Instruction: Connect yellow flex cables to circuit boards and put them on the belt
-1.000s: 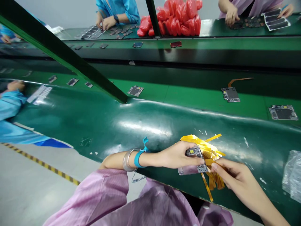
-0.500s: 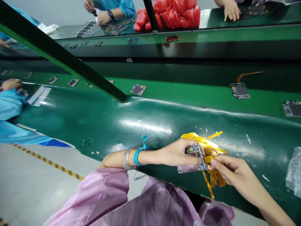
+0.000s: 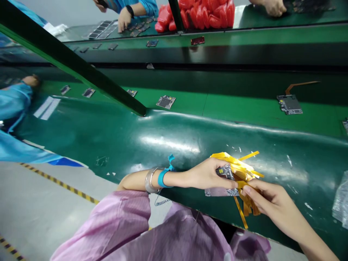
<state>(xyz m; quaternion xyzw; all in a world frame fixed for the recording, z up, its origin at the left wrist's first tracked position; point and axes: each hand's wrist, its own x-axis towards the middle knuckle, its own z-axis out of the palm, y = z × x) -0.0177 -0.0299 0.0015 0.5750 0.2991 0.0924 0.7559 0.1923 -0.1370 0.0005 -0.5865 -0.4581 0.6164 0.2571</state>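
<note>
My left hand (image 3: 208,175) is closed round a small circuit board (image 3: 223,181), thumb on its lower edge, held just above the dark green bench mat (image 3: 130,137). A bundle of yellow ribbon strips (image 3: 239,172) lies under and beside the board. My right hand (image 3: 268,201) pinches the ends of these yellow strips right next to the board. A blue wrist strap (image 3: 162,176) and a clear bangle sit on my left wrist.
A green conveyor belt (image 3: 244,112) behind the mat carries circuit boards (image 3: 289,104), (image 3: 165,102). A green diagonal beam (image 3: 70,61) crosses the left. Other workers' hands and red bags (image 3: 206,14) are at the far bench. A clear plastic bag (image 3: 341,201) lies at the right edge.
The boards on the conveyor have drifted to the right. My hands stay in place on the board and strips, the right fingers shifting slightly closer to the board.
</note>
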